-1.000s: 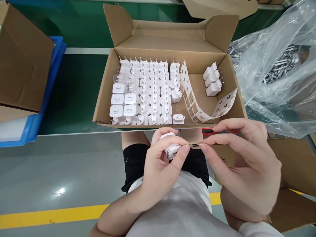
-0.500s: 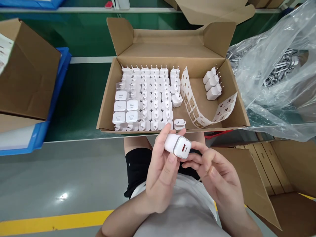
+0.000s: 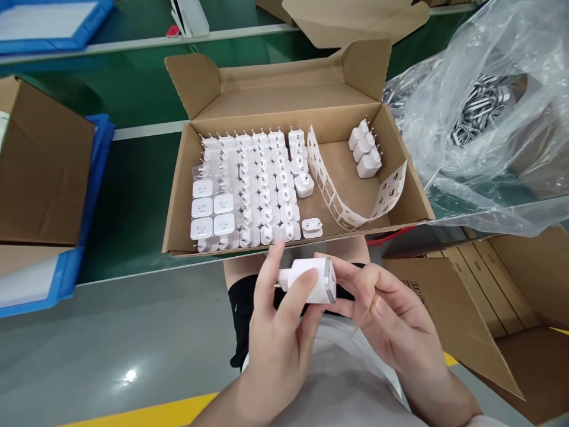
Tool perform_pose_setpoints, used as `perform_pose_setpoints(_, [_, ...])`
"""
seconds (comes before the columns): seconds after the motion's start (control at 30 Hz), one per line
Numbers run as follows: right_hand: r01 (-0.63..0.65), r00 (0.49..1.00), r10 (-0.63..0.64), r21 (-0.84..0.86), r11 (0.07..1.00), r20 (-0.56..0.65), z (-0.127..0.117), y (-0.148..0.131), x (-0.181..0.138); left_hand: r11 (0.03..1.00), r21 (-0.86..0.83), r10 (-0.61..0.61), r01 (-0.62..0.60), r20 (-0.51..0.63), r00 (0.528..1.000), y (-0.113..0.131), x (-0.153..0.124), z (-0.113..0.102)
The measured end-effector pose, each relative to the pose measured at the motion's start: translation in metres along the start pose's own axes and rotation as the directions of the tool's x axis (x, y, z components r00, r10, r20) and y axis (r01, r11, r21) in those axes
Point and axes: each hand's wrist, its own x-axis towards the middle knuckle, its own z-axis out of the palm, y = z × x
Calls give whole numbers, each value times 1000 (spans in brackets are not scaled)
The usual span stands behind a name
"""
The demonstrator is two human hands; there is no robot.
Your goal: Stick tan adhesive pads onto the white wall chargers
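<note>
A white charger plug [image 3: 306, 280] lies sideways between both hands, above my lap. My left hand [image 3: 278, 332] grips its body with thumb and fingers. My right hand [image 3: 386, 317] holds its silver-rimmed end with the fingertips, and a thin clear film strip hangs by its fingers. Just beyond the hands, an open cardboard box [image 3: 178, 190] holds several rows of white chargers [image 3: 262, 190], a curled sticker backing strip [image 3: 338, 196] and three loose chargers [image 3: 364, 151] at its right end.
A clear plastic bag of grey cables [image 3: 480, 112] lies to the right. A brown carton [image 3: 40, 172] sits on a blue tray [image 3: 89, 196] at left. Another open carton [image 3: 489, 308] stands low at right. A yellow floor line [image 3: 155, 412] runs below.
The sticker pinched beside the charger's port a second ago is gone from my right fingers. The charger has turned from port-up to lying sideways. The view has shifted, so the box sits lower and further left.
</note>
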Motion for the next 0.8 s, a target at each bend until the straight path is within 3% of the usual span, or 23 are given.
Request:
perform_pose_setpoints(0.1, [-23,1000,23,-9,1000,-18,1,-4,-1,997,63,-42,42,4,999,1,0,-8])
perform_pose_setpoints(0.23, [-44,999,43,-48,998,-25,6,-9,-4,990,-141,27,-13,98,995,-6,4,-15])
perform_pose_setpoints(0.37, [-112,986,107,-36,993,-125,11,-12,-7,970,-216,-68,114,209,976,-8,10,-20])
perform_pose_setpoints(0.47, [-141,984,138,-19,990,-110,9,-11,-6,961,-235,-70,147,308,949,-8,10,-21])
perform_pose_setpoints(0.57, [-140,986,137,-20,990,-95,3,-9,-4,898,-395,-84,194,280,956,-13,3,-16])
perform_pose_setpoints(0.8, [-121,967,77,-170,978,-244,10,-9,-4,782,-585,-43,215,293,955,-21,1,0])
